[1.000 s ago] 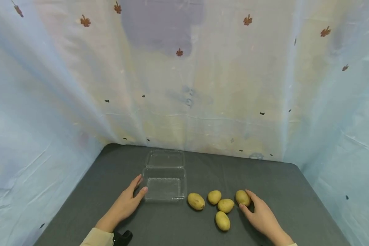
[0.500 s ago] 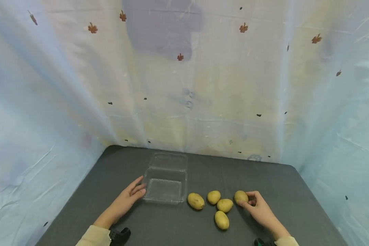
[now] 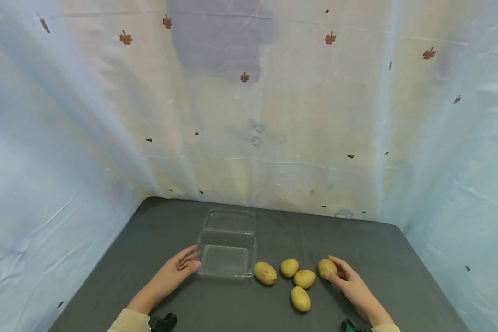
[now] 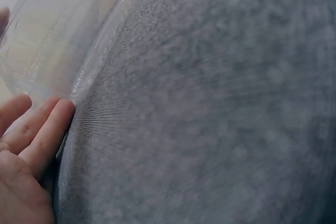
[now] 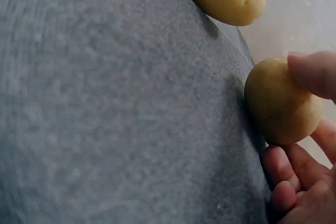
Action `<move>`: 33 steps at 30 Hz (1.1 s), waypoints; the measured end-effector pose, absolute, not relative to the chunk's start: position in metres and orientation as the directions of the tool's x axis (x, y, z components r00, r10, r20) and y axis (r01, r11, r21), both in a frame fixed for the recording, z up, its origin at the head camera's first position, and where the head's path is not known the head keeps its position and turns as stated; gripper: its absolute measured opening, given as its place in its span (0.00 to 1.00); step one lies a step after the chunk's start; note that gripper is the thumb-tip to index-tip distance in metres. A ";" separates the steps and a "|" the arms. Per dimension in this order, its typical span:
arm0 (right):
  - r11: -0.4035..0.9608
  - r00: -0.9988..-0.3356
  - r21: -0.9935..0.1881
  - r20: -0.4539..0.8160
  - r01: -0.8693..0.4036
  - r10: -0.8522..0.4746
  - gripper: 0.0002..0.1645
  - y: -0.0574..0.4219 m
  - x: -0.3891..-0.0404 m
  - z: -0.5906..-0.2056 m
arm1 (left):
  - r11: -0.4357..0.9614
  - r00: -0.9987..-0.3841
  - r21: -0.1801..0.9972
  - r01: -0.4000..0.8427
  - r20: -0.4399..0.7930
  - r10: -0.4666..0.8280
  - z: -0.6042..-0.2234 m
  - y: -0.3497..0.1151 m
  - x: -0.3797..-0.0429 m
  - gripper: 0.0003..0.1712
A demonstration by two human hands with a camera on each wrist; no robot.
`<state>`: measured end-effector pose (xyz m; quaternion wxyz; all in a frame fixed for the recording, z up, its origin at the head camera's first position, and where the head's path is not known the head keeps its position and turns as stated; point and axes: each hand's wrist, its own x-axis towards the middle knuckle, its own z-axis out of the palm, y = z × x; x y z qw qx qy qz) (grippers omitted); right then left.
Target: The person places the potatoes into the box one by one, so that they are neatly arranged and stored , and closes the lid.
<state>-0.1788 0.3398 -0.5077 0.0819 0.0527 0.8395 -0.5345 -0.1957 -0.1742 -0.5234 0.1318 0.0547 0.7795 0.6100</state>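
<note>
A clear plastic clamshell container (image 3: 226, 275) stands on the dark table with its lid folded back. At its left side, my left hand (image 3: 172, 274) touches the wall with extended fingers; the left wrist view shows the fingertips (image 4: 64, 109) against the container's lower edge (image 4: 84, 80). My right hand (image 3: 350, 283) pinches a small round potato (image 3: 326, 267), the rightmost one, between thumb and fingers. Up close, the thumb (image 5: 315, 72) lies on top of this potato (image 5: 278, 103) and the fingers come round its side. A larger potato (image 3: 265, 273) lies right beside the container.
Between the larger potato and my right hand lie a potato at the back (image 3: 289, 268), a middle potato (image 3: 305, 279) and a front potato (image 3: 300, 299). A patterned pale curtain (image 3: 249, 138) hangs behind the dark table (image 3: 232, 306) and along both sides.
The container has slid a little to the right, closer to the larger potato, with my left hand following. My right fingers have drawn in around the rightmost potato, which stays in place.
</note>
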 end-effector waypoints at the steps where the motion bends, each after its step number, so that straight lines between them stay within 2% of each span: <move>1: 0.425 -0.981 -0.888 -0.192 0.175 0.002 0.41 0.340 -0.178 -0.508 | 0.251 -0.958 0.965 -0.070 -0.136 0.253 -0.523 -0.174 -0.195 0.39; 14: 0.412 -0.987 -0.899 -0.162 0.152 0.010 0.41 0.341 -0.177 -0.505 | 0.262 -0.956 0.965 -0.028 -0.102 0.275 -0.525 -0.174 -0.195 0.37; 33: 0.478 -0.980 -0.856 -0.158 0.196 0.118 0.44 0.336 -0.182 -0.508 | 0.249 -0.958 0.968 -0.039 -0.107 0.268 -0.530 -0.176 -0.199 0.38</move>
